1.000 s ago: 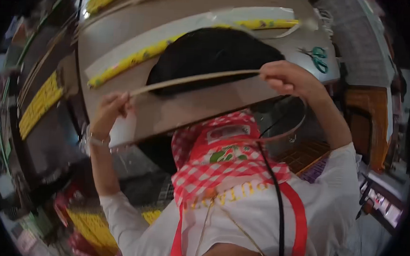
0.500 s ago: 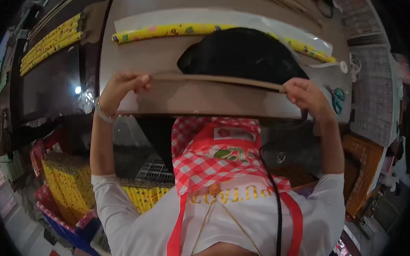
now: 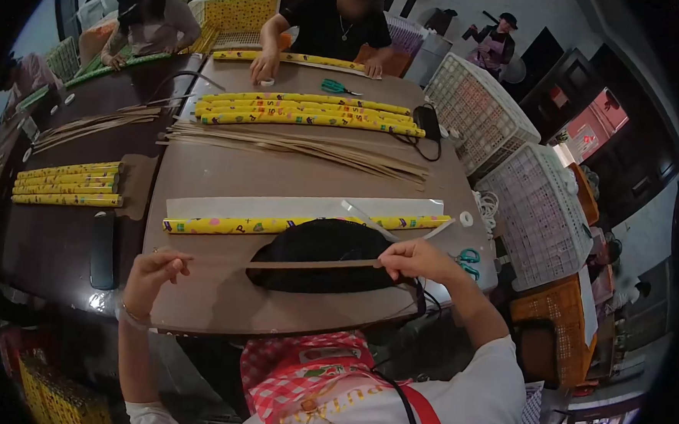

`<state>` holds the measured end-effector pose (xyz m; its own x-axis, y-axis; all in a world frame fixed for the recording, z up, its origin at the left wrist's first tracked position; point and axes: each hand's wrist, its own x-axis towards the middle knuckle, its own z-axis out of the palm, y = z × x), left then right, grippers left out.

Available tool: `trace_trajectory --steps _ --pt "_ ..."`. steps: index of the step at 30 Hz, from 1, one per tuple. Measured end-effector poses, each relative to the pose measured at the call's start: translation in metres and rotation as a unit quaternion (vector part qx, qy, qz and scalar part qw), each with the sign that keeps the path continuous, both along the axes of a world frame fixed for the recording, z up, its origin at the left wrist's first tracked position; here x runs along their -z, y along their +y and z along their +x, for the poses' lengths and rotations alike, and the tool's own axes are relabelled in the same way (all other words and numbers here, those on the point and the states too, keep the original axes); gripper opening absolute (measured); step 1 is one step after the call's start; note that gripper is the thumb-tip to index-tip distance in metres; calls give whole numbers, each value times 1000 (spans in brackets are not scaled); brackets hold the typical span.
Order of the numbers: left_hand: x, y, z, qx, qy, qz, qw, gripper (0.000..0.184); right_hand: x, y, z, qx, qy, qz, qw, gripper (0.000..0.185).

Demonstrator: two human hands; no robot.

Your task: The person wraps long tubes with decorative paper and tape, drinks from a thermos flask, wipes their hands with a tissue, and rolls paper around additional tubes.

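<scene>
Crosswise, slim brown strip (image 3: 314, 265), long axis left to right, pinched by left fingers (image 3: 174, 265) and right fingers (image 3: 393, 261)

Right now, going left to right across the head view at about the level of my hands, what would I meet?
Dark oblong object → left hand → stretched flat strip → right hand → teal-handled scissors → pale plastic crate.

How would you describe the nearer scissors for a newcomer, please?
On the brown table, look right of the right hand. Near the edge, the teal-handled scissors lie close to a white roll; the other teal pair lies beyond the yellow bundle.
</scene>
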<state>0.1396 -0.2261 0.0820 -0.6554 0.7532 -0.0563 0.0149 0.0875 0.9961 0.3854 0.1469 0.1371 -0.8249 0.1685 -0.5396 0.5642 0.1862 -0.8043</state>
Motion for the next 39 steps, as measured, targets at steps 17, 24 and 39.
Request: trace_trajectory --steps 17,24,39 --pt "32 -11 -38 -101 -113 -80 985 41 24 22 -31 37 -9 100 994 21" --pt "43 2 -40 -102 -61 6 993 31 48 48 -32 42 -7 105 994 21" --pt "82 26 -128 -298 242 -222 896 32 63 34 -145 -72 32 152 985 23"
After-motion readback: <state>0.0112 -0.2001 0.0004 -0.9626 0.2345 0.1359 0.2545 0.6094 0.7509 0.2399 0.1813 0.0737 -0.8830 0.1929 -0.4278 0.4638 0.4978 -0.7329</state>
